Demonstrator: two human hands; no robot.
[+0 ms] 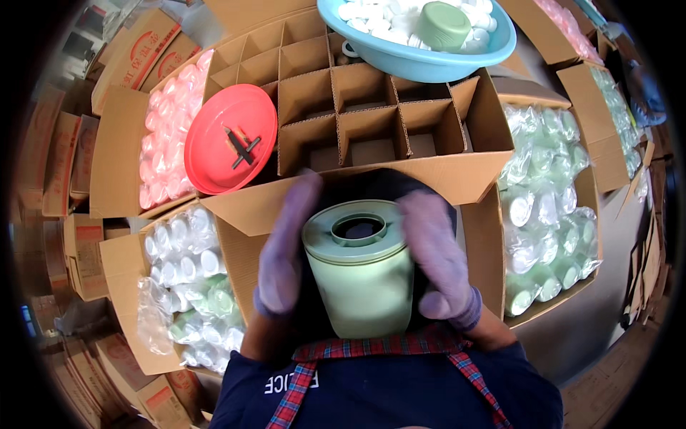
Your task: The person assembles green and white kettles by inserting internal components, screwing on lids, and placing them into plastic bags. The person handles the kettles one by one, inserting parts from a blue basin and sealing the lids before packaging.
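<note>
A pale green round container (361, 286) stands close to my body, with a raised ring around the dark opening (359, 228) in its top. My left hand (286, 250) is in a lavender glove beside the container's left side, fingers stretched out and blurred. On the opposite side is my right hand (437, 254), also gloved and smeared by motion, its fingers extended near the lid's edge. Neither hand is wrapped around the container; whether a palm brushes it, I cannot tell. Behind it is a dark surface (371, 184), partly covered.
A divided cardboard box (371, 136) lies ahead, bearing a red basin (207, 168) with small dark tools and a light blue basin (429, 68) of white parts. Boxes of bagged pink (168, 136), white (186, 243) and green pieces (547, 186) flank me.
</note>
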